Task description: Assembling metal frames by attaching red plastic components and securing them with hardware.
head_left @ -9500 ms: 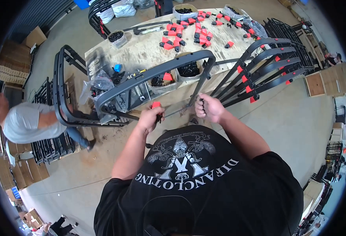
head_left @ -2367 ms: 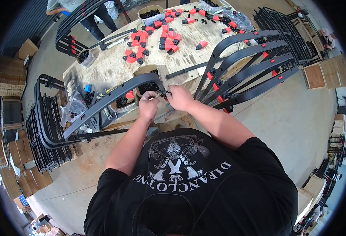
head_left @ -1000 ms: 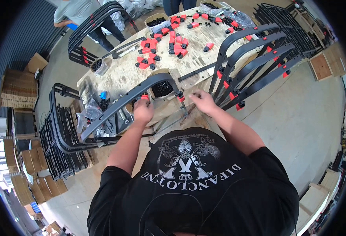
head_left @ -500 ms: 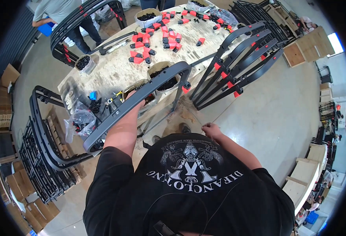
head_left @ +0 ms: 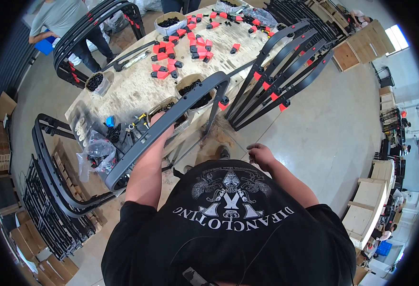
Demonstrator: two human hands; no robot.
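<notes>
A dark grey metal frame with rounded corners (head_left: 169, 118) lies slantwise in front of me, across the near edge of the table. My left arm passes beneath its bar, and my left hand (head_left: 157, 117) shows just beyond, at a box of small black parts (head_left: 170, 103). The fingers there are hidden. My right hand (head_left: 261, 155) hangs in front of my body, away from the frame, with its fingers curled in; whatever they may hold is too small to make out. A red and black clip (head_left: 223, 103) sits on the frame's right leg.
Red and black clips (head_left: 200, 49) are spread over the wooden table (head_left: 123, 90). Another box of black parts (head_left: 194, 90) stands behind the frame. Several similar frames (head_left: 276, 71) lean at the right. A plastic bag (head_left: 97, 155) lies at the left. Another person (head_left: 71, 21) stands beyond the table.
The whole view has shifted slightly, with the table a little further left. My left hand stays at the box; my right hand remains low, its fingers turned a little.
</notes>
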